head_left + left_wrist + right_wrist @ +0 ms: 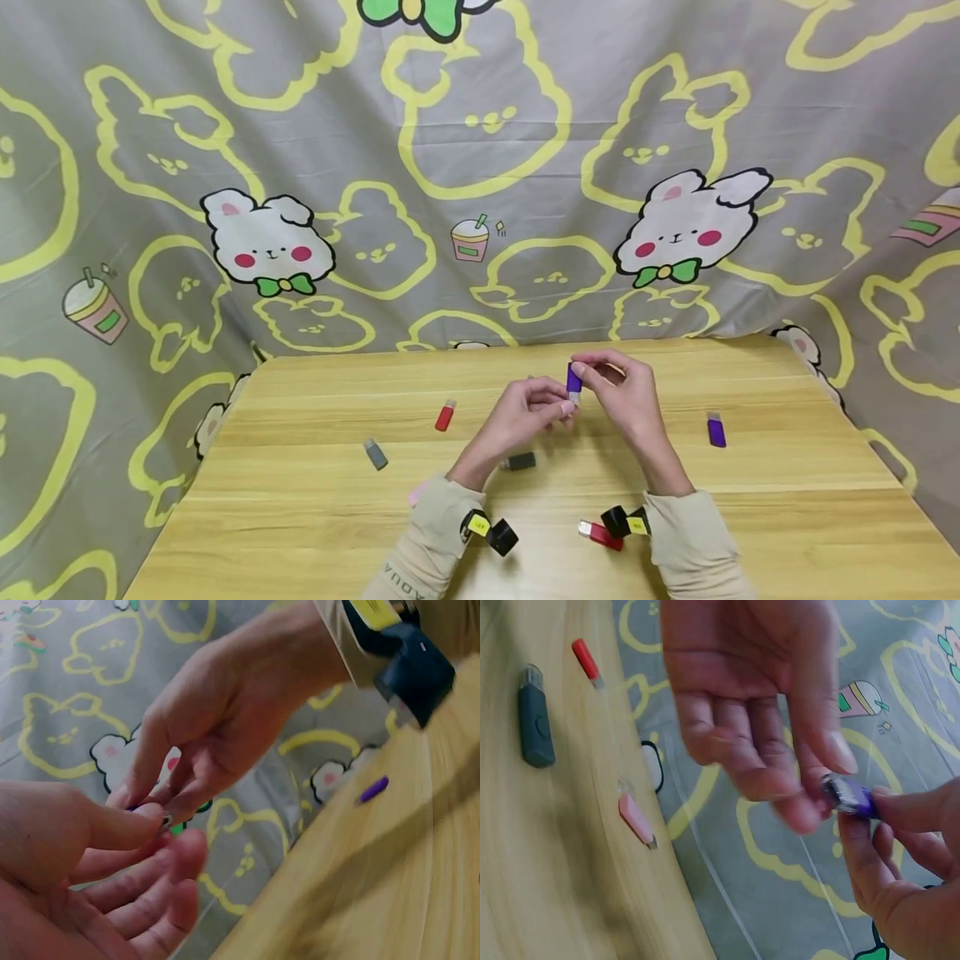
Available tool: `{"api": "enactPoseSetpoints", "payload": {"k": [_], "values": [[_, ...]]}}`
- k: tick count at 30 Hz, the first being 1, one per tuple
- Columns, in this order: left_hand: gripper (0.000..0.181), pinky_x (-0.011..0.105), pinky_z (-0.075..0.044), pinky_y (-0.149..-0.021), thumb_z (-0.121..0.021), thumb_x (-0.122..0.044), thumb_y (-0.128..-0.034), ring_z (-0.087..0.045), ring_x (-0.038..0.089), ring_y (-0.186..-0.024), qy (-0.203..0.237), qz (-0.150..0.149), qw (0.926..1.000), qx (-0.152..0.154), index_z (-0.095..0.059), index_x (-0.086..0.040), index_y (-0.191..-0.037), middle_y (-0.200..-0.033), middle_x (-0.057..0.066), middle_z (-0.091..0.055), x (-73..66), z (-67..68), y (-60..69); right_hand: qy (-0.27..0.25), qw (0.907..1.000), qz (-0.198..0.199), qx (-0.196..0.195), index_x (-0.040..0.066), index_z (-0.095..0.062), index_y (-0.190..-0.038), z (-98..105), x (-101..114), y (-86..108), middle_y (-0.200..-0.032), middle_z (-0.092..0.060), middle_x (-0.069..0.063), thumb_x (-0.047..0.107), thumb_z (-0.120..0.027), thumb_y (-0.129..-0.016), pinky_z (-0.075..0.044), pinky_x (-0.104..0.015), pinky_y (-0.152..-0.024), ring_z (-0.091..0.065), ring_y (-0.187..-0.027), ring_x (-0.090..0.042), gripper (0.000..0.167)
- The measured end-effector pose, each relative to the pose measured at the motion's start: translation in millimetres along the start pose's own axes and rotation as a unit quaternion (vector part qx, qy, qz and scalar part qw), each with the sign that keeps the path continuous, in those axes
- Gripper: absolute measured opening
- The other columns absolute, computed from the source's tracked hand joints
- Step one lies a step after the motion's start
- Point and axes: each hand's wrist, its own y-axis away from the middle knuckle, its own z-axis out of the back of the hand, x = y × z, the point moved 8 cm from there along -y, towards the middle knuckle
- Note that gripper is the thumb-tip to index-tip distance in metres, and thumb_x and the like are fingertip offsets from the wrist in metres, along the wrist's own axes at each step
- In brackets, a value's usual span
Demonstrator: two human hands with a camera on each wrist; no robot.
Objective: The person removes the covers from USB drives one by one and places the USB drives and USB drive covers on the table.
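Above the table, my right hand (624, 392) pinches the purple body of a USB flash drive (573, 377) between thumb and fingers. The drive's bare metal plug (841, 793) points down toward my left hand (528, 412). Thumb and index finger of the left hand are at the plug end, with the other fingers loosely spread in the right wrist view. In the left wrist view the fingers hide most of the drive. On the table below the left hand lies a dark grey USB drive (521, 461).
More USB drives lie scattered: a red one (446, 416), a grey one (376, 454), a second purple one (716, 431), another red one (602, 536) near the right wrist, and a pink one (635, 819). A patterned curtain (375, 250) hangs behind the table.
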Motion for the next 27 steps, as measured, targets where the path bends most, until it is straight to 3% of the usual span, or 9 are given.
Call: {"api": "enactPoseSetpoints", "payload": {"k": [6, 13, 16, 21, 24, 27], "values": [[0.011, 0.032, -0.054, -0.069, -0.066, -0.001, -0.0986, -0.074, 0.029, -0.084, 0.04, 0.0, 0.998, -0.049, -0.068, 0.007, -0.106, -0.098, 0.021, -0.075, -2.6, 9.5, -0.7, -0.005, 0.9999, 0.009, -0.006, -0.008, -0.074, -0.107, -0.2, 4.0, 0.4, -0.11, -0.071, -0.025, 0.003, -0.075, -0.093, -0.055, -0.02, -0.084, -0.07, -0.095, -0.018, 0.017], [0.012, 0.046, -0.059, -0.074, -0.064, -0.002, -0.1004, -0.071, 0.023, -0.08, 0.045, -0.011, 0.9941, -0.099, -0.069, 0.006, -0.108, -0.095, 0.024, -0.072, -6.1, 26.3, 0.6, 0.037, 0.9981, 0.012, 0.047, -0.006, -0.074, -0.114, -4.4, 3.7, 2.5, -0.115, -0.071, -0.022, 0.003, -0.074, -0.094, -0.054, -0.019, -0.086, -0.069, -0.102, -0.028, 0.022], [0.013, 0.043, -0.06, -0.073, -0.065, -0.003, -0.0999, -0.069, 0.022, -0.079, 0.044, -0.02, 0.9921, -0.116, -0.069, 0.007, -0.108, -0.094, 0.021, -0.07, -8.1, 32.1, 1.3, 0.061, 0.9956, 0.012, 0.07, -0.003, -0.075, -0.111, -8.0, 3.4, 3.3, -0.109, -0.073, -0.018, 0.005, -0.075, -0.094, -0.054, -0.019, -0.085, -0.069, -0.101, -0.028, 0.019], [0.013, 0.031, -0.059, -0.069, -0.069, -0.001, -0.0974, -0.07, 0.031, -0.081, 0.026, -0.039, 0.9907, -0.128, -0.071, 0.008, -0.106, -0.094, 0.017, -0.07, -11.3, 38.0, 1.6, 0.081, 0.9911, -0.003, 0.106, 0.0, -0.077, -0.105, -14.3, 0.3, 4.4, -0.102, -0.075, -0.014, 0.006, -0.077, -0.093, -0.055, -0.024, -0.075, -0.07, -0.095, -0.026, 0.014], [0.011, 0.027, -0.057, -0.067, -0.07, 0.0, -0.0957, -0.069, 0.024, -0.076, 0.007, -0.046, 0.9909, -0.127, -0.072, 0.007, -0.104, -0.091, 0.017, -0.07, -13.2, 38.9, 1.9, 0.089, 0.9884, -0.013, 0.122, 0.001, -0.077, -0.103, -16.7, -1.2, 5.5, -0.099, -0.075, -0.012, 0.008, -0.078, -0.092, -0.056, -0.025, -0.071, -0.071, -0.089, -0.024, 0.014], [0.009, 0.035, -0.059, -0.069, -0.071, 0.001, -0.0947, -0.066, 0.014, -0.072, -0.019, -0.048, 0.9914, -0.12, -0.074, 0.005, -0.102, -0.089, 0.016, -0.07, -15.1, 37.7, 2.4, 0.103, 0.9851, -0.016, 0.137, 0.002, -0.077, -0.101, -19.2, -2.3, 6.2, -0.096, -0.075, -0.01, 0.011, -0.079, -0.091, -0.056, -0.026, -0.07, -0.07, -0.084, -0.022, 0.014]]}}
